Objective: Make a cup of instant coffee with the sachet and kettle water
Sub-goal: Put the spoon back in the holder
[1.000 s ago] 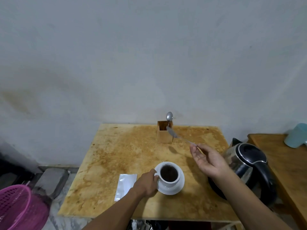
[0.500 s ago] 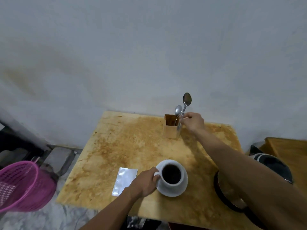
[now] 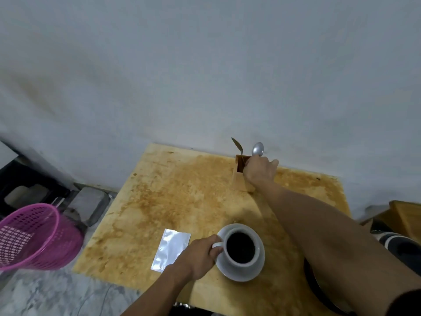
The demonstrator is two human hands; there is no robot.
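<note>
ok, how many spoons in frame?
2. Both stand in the wooden holder at the table's far edge: one spoon leaning left, the other spoon upright just above the right hand. More could be hidden inside.

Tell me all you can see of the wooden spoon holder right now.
The holder is a small upright box of pale wood, open at the top with a darker inside. It stands near the table's far edge, close to the wall. Two metal spoons stick out of it: one leans left, the other's bowl shows above the right hand. That hand rests over its right side and hides that part, so whether it grips a spoon I cannot tell.
</note>
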